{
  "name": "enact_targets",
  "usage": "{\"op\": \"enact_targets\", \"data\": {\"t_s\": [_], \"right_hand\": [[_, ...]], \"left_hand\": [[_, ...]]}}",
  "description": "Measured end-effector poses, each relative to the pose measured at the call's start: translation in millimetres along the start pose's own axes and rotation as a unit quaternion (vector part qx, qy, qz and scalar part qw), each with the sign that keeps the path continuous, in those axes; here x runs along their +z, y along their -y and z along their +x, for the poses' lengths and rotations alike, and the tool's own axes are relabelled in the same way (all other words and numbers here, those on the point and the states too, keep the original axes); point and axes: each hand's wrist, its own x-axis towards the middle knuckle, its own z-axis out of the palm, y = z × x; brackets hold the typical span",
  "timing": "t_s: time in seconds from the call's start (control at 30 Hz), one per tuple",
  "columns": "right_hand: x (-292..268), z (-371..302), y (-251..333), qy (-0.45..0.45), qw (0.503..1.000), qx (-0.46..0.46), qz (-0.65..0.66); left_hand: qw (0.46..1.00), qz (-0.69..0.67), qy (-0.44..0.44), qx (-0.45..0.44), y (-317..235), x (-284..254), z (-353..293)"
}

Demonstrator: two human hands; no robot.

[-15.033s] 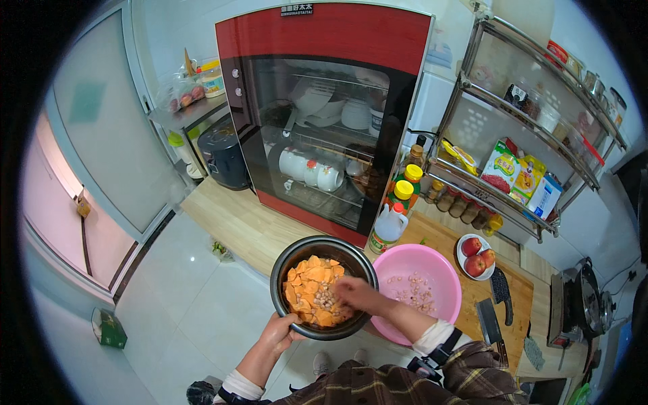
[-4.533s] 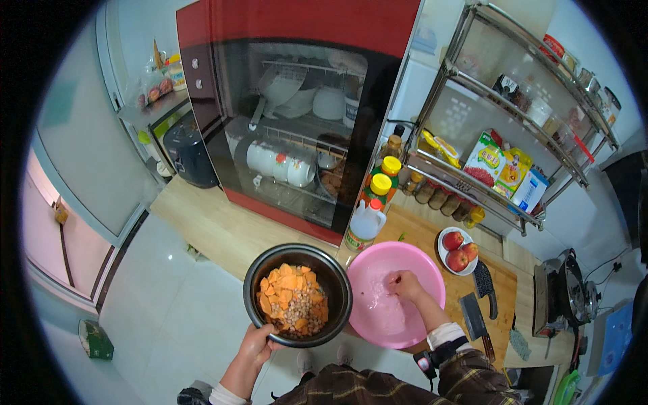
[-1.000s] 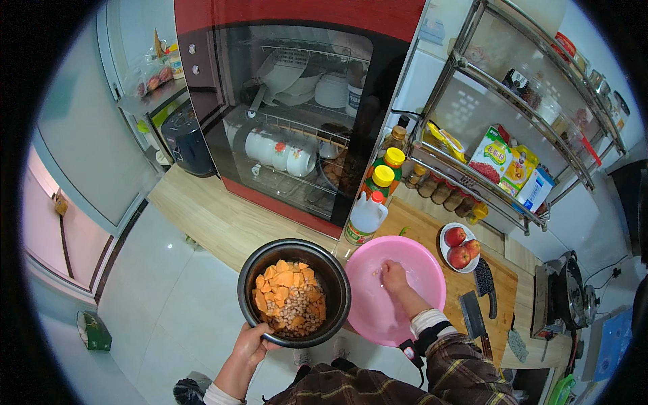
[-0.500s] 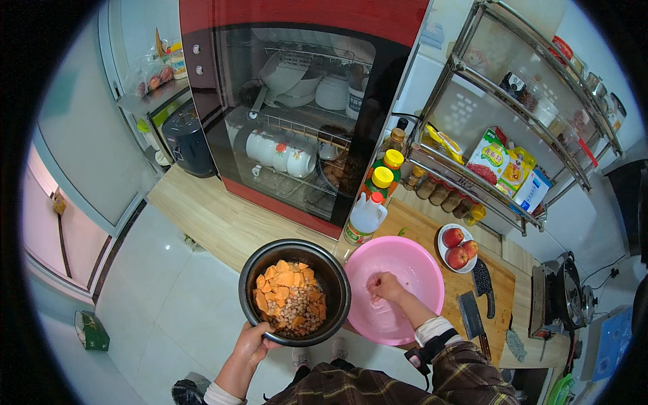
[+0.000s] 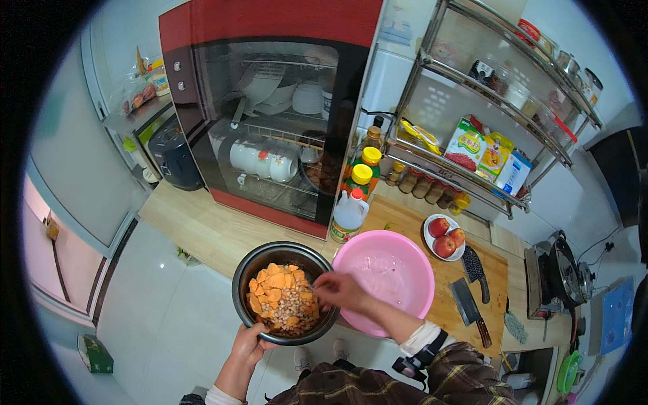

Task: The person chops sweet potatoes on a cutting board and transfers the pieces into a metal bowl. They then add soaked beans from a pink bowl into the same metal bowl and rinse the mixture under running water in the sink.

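Dark round metal pot (image 5: 290, 252), left of round pink plastic basin (image 5: 420, 271). Left hand (image 5: 248, 341): fingers gripping near rim. Right hand (image 5: 341, 291): fingers curled, contents unclear. One-sided hold could spill orange chunks (image 5: 273, 281).

Orange on the chunks (image 5: 273, 279) and pale tan on the kernels (image 5: 292, 306), lower centre, inside a black pot (image 5: 238, 290); plain pink on the basin (image 5: 412, 260) to the right. Brown plaid with thin yellow lines on the shirt (image 5: 337, 388), bottom edge, white at the cuffs (image 5: 421, 339). Deep red on the cabinet (image 5: 270, 19) top, upper left of centre; red flowers on white cups (image 5: 248, 159) below. Red on apples (image 5: 444, 246), right of centre.
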Motion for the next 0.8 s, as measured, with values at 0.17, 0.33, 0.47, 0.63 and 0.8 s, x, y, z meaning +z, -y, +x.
{"op": "enact_targets", "data": {"t_s": [0.17, 0.33, 0.47, 0.63, 0.8], "right_hand": [[-9.4, -3.3, -17.6, -0.101, 0.988, 0.016, -0.118], [-112.4, -11.7, -80.8, -0.214, 0.828, 0.001, -0.518], [-154.0, -26.2, -125.5, -0.244, 0.776, -0.037, -0.581], [-171.4, -40.6, -148.4, -0.092, 0.867, 0.034, -0.488], [-159.6, -62.3, -157.2, 0.004, 0.885, 0.08, -0.459]], "left_hand": [[1.0, 0.01, 0.005, -0.004, 0.4, -2.9, -0.9], [1.0, 0.016, -0.01, -0.007, -1.1, 0.0, -4.9], [1.0, 0.013, -0.018, 0.002, -1.2, 5.0, -8.2], [0.999, 0.024, -0.034, 0.005, -1.7, 5.6, -9.9], [1.0, 0.0, -0.029, 0.003, 0.9, 4.6, -9.2]]}}
